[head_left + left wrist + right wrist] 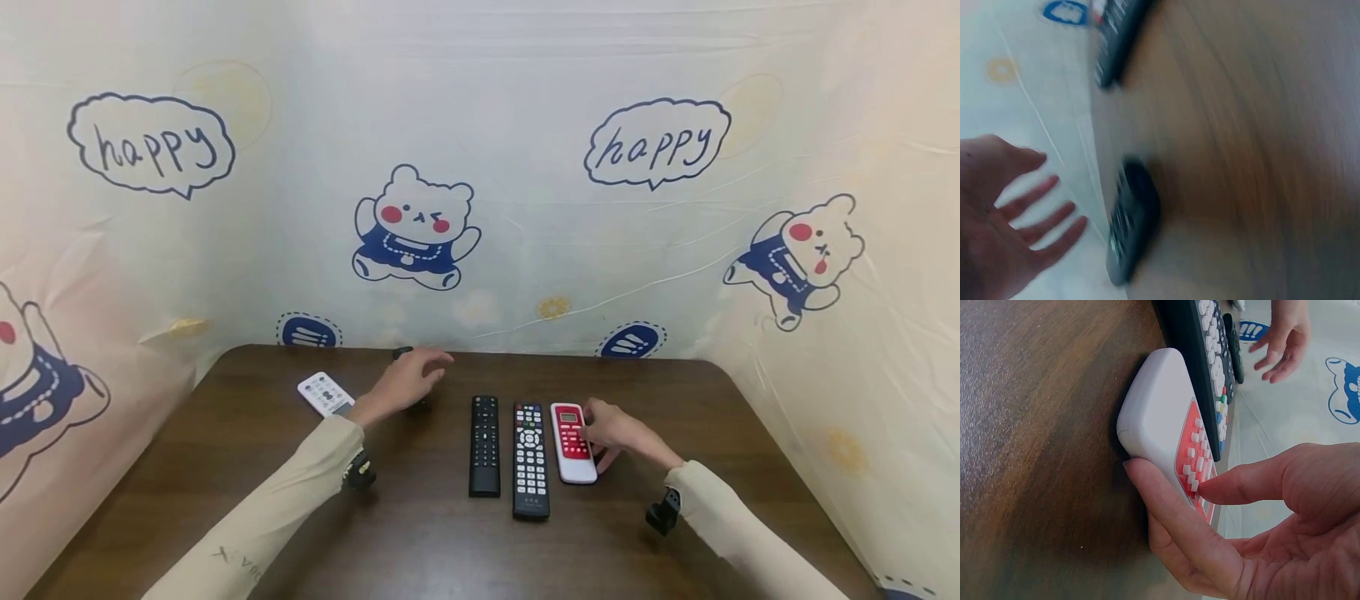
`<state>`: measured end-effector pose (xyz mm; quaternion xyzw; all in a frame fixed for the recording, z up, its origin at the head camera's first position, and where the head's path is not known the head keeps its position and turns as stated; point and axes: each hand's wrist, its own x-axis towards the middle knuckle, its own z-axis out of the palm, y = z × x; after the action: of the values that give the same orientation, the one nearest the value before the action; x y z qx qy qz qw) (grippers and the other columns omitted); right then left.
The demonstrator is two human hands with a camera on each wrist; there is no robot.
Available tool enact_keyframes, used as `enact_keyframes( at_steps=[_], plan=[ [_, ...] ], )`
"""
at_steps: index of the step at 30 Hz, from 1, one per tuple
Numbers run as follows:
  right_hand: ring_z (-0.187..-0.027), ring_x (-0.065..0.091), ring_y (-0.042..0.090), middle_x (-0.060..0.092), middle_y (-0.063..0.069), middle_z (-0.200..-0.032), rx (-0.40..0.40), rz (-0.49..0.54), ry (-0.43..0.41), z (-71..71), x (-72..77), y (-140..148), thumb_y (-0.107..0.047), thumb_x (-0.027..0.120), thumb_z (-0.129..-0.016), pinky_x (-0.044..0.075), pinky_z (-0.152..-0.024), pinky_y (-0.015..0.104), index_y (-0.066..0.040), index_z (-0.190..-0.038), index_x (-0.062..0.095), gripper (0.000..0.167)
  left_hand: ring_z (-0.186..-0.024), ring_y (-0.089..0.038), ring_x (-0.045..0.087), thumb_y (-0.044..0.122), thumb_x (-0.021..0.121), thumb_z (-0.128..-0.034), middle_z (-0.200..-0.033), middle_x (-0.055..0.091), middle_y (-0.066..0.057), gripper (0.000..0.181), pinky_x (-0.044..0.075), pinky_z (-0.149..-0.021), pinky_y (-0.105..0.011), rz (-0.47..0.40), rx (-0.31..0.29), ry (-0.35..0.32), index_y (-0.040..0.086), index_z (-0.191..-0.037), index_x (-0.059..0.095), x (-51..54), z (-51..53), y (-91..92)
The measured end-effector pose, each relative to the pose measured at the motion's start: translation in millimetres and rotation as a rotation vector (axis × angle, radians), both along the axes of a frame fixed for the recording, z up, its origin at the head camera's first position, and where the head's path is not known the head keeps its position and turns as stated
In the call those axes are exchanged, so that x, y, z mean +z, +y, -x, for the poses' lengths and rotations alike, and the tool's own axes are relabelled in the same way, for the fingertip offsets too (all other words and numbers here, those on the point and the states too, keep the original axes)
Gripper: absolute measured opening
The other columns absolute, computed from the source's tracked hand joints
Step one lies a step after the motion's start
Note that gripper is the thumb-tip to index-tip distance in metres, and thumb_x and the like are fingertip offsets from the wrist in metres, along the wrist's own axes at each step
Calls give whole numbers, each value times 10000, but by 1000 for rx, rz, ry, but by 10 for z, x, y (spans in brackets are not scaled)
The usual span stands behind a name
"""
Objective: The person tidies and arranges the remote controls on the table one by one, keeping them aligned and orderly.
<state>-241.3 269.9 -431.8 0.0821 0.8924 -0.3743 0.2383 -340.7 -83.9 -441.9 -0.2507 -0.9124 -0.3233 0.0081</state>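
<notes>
My right hand (618, 432) grips a red-and-white remote control (572, 454) at its right edge. In the right wrist view the thumb lies on the red keypad (1193, 456) and the fingers (1172, 506) run along the white side. My left hand (401, 383) hovers with loosely spread fingers over a dark remote control (1132, 222); the hand hides most of that remote in the head view. A gap shows between this hand and the remote in the blurred left wrist view.
Two long black remotes, one plain (484, 446) and one with white buttons (531, 462), lie side by side mid-table. A white remote (322, 392) lies partly behind the left forearm. A printed curtain (510, 250) borders the brown table (420, 542).
</notes>
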Motion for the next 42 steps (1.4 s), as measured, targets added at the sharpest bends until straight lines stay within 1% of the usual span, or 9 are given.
enact_keyframes(
  at_steps=[6,8,12,16,20,25,34,37,42],
  plan=[
    [-870,687,334,562,252,-1080,-3,5,-12,15,-14,-23,-46,588,-1045,658,-639,390,45,-1363,432,366,-1374,-343,555,0,562,-1026,-1446,636,-110,392,443,-1152,-578,46,-12,110,141,-1375,675,-35,201,-358],
    [-872,681,325,564,247,-1080,-8,5,-12,20,-18,-22,-48,590,-1044,657,-637,390,39,-1363,436,365,-1364,-345,561,-65,548,-996,-1433,642,-122,439,456,-1143,-570,73,-40,140,123,-1372,675,-30,244,-447],
    [-849,684,320,561,243,-1072,-8,-8,-3,1,-9,-12,-51,593,-1043,655,-627,387,40,-1369,434,374,-1375,-340,552,-110,573,-957,-1431,641,-125,478,440,-1164,-560,91,-109,148,107,-1372,668,-10,287,-540],
    [-846,687,326,557,253,-1076,0,-7,5,-5,-1,-5,-47,591,-1039,655,-629,381,50,-1371,428,382,-1404,-372,527,-93,634,-937,-1466,615,-140,482,403,-1187,-585,186,-165,210,115,-1370,674,-33,296,-576],
    [-859,681,325,559,257,-1084,-1,-3,5,-2,-11,1,-43,592,-1036,655,-630,380,53,-1368,429,382,-1434,-380,497,14,699,-958,-1513,580,-132,453,374,-1202,-600,327,-181,266,148,-1390,669,-75,295,-570],
    [-877,681,322,569,258,-1092,0,6,-6,4,-4,12,-45,605,-1030,657,-640,381,58,-1372,437,394,-1434,-402,493,95,705,-976,-1519,579,-128,426,376,-1182,-645,431,-166,272,167,-1395,675,-90,280,-550],
    [-880,692,337,561,269,-1111,-5,22,-19,10,24,50,-61,618,-1027,660,-664,393,58,-1388,430,424,-1454,-434,446,10,751,-925,-1549,536,-173,566,409,-1158,-643,638,-214,266,228,-1436,647,-97,213,-510],
    [-878,702,339,558,274,-1121,-7,21,-8,1,15,54,-75,628,-1031,660,-659,397,56,-1392,421,436,-1456,-431,447,18,765,-924,-1547,534,-179,578,429,-1146,-627,660,-225,274,235,-1444,639,-105,196,-511],
    [-899,707,325,577,265,-1128,-22,26,6,-1,-5,49,-98,665,-1026,659,-652,399,47,-1383,430,451,-1431,-410,471,33,801,-903,-1506,571,-157,516,417,-1162,-624,602,-226,325,226,-1369,695,-102,215,-522]
  ],
)
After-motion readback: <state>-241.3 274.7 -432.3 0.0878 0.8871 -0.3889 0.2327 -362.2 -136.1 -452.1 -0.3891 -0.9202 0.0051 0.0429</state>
